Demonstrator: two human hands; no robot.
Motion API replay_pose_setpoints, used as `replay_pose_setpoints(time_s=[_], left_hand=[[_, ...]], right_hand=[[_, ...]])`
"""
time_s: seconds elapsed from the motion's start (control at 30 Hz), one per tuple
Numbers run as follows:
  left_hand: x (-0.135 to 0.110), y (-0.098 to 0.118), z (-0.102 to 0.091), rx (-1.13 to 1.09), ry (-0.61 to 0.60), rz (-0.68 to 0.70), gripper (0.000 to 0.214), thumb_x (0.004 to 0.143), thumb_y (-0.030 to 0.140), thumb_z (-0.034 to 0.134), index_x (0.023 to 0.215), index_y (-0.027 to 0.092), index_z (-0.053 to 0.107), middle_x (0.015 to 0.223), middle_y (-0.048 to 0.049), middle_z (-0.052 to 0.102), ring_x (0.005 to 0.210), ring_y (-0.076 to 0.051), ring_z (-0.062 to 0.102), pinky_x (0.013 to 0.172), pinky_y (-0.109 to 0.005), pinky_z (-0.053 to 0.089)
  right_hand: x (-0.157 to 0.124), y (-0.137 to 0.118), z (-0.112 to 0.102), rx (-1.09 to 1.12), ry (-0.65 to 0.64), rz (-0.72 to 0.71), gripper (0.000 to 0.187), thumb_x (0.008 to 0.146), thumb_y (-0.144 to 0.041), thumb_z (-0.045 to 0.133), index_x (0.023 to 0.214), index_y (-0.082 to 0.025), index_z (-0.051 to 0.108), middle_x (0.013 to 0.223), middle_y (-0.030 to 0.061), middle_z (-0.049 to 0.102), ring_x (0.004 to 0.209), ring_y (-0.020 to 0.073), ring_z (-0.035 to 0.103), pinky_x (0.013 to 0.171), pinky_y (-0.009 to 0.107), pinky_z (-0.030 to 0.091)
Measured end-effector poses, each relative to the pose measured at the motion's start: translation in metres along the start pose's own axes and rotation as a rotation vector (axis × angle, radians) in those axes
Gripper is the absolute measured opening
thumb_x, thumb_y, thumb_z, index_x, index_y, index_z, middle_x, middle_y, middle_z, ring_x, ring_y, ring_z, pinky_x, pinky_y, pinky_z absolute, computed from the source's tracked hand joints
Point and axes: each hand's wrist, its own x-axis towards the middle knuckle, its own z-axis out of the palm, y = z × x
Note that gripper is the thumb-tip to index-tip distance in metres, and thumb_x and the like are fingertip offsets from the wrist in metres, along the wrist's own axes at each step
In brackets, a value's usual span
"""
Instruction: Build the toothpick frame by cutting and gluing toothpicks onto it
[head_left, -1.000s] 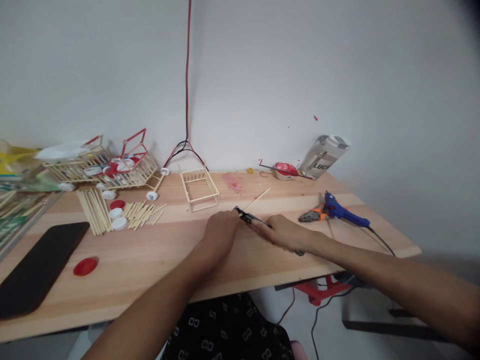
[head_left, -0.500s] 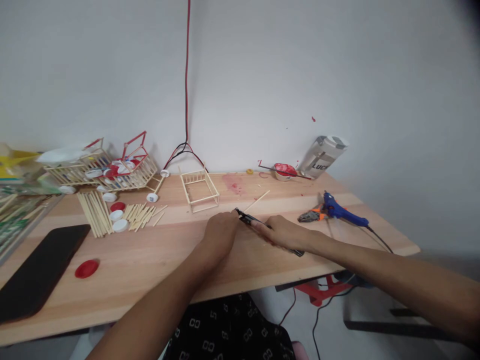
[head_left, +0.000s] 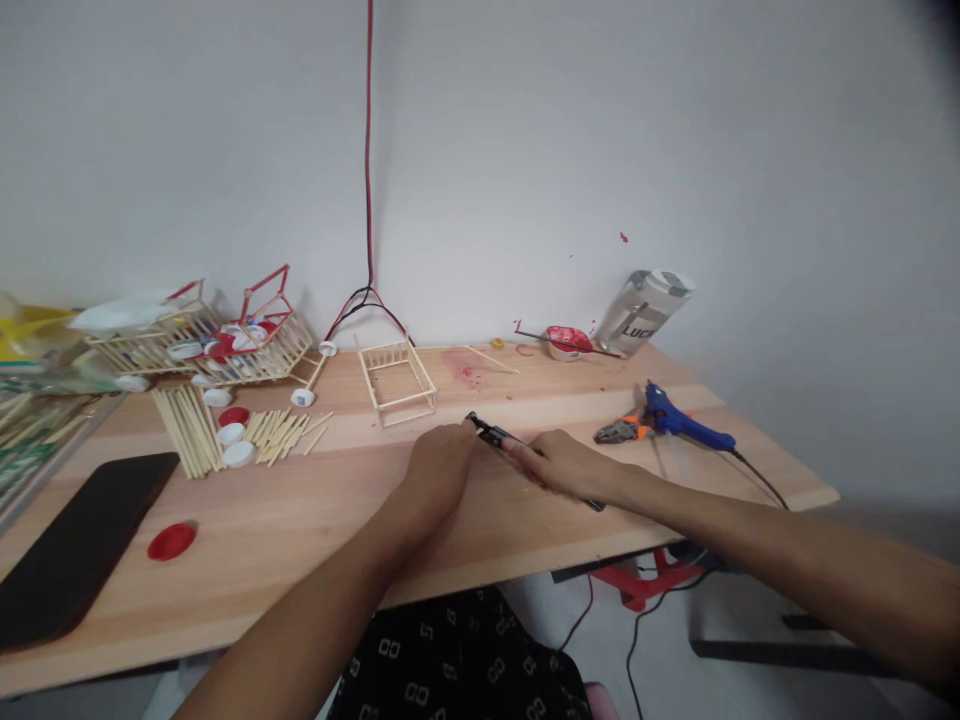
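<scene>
My left hand (head_left: 439,465) rests on the wooden table (head_left: 315,520) with its fingers curled; what is under them is hidden. Just to its right, my right hand (head_left: 566,465) grips a black cutter (head_left: 487,432) whose jaws poke out beside my left fingertips. A thin wooden stick (head_left: 491,358) lies loose at the back of the table by a red stain. A small stick frame (head_left: 397,380) stands behind my left hand.
A blue glue gun (head_left: 686,425) and orange pliers (head_left: 619,432) lie to the right. On the left are stick bundles (head_left: 187,425), bottle caps (head_left: 238,452), a red cap (head_left: 171,541), a black slab (head_left: 67,550) and stick carts (head_left: 247,340). A tilted can (head_left: 645,310) leans on the wall.
The stick that stuck out beyond the cutter jaws is gone from there; a loose stick now lies farther back by the red stain. Both hands stay in place.
</scene>
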Motion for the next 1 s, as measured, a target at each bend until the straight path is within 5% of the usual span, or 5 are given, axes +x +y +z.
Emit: replay_pose_setpoints(time_s=[0.17, 0.37, 0.5, 0.8, 1.0], left_hand=[[0.009, -0.009, 0.0, -0.055, 0.016, -0.046, 0.02, 0.09, 0.017, 0.042, 0.078, 0.015, 0.058, 0.083, -0.01, 0.067, 0.082, -0.022, 0.062, 0.076, -0.034, 0.047], [0.023, -0.016, -0.008, -0.958, -0.227, -0.228, 0.015, 0.087, 0.021, 0.049, 0.075, 0.014, 0.056, 0.064, -0.0026, 0.064, 0.054, -0.012, 0.058, 0.056, -0.024, 0.044], [0.023, -0.02, -0.006, -1.287, -0.34, -0.232, 0.025, 0.081, 0.037, 0.065, 0.084, 0.012, 0.062, 0.07, -0.0038, 0.066, 0.058, -0.01, 0.061, 0.054, -0.02, 0.042], [0.024, -0.02, 0.002, -1.396, -0.328, -0.199, 0.044, 0.069, 0.051, 0.076, 0.085, 0.012, 0.067, 0.073, -0.0052, 0.069, 0.06, -0.009, 0.061, 0.057, -0.019, 0.042], [0.024, -0.021, 0.001, -1.344, -0.208, -0.164, 0.041, 0.071, 0.051, 0.073, 0.075, 0.011, 0.069, 0.072, -0.0072, 0.07, 0.056, -0.009, 0.058, 0.056, -0.02, 0.043]], right_hand=[[-0.001, 0.006, -0.004, 0.176, -0.1, 0.06, 0.078, 0.078, -0.085, 0.024, 0.058, -0.016, 0.054, 0.051, 0.0045, 0.055, 0.043, 0.0113, 0.049, 0.044, 0.024, 0.039], [-0.008, 0.023, -0.014, 0.451, -0.032, 0.182, 0.073, 0.076, -0.084, 0.035, 0.062, -0.016, 0.056, 0.052, 0.0032, 0.056, 0.043, 0.0116, 0.051, 0.042, 0.023, 0.042], [-0.007, 0.028, -0.015, 0.687, 0.093, 0.161, 0.065, 0.075, -0.078, 0.046, 0.066, -0.015, 0.058, 0.057, 0.0048, 0.06, 0.045, 0.0141, 0.055, 0.043, 0.026, 0.045], [0.014, -0.013, 0.007, 0.745, 0.348, -0.175, 0.042, 0.073, -0.059, 0.062, 0.066, -0.018, 0.06, 0.053, 0.0011, 0.058, 0.049, 0.0144, 0.055, 0.046, 0.024, 0.04], [0.026, -0.028, 0.017, 0.817, 0.43, -0.187, 0.041, 0.072, -0.058, 0.064, 0.066, -0.017, 0.06, 0.057, 0.0021, 0.06, 0.052, 0.0142, 0.054, 0.046, 0.024, 0.039]])
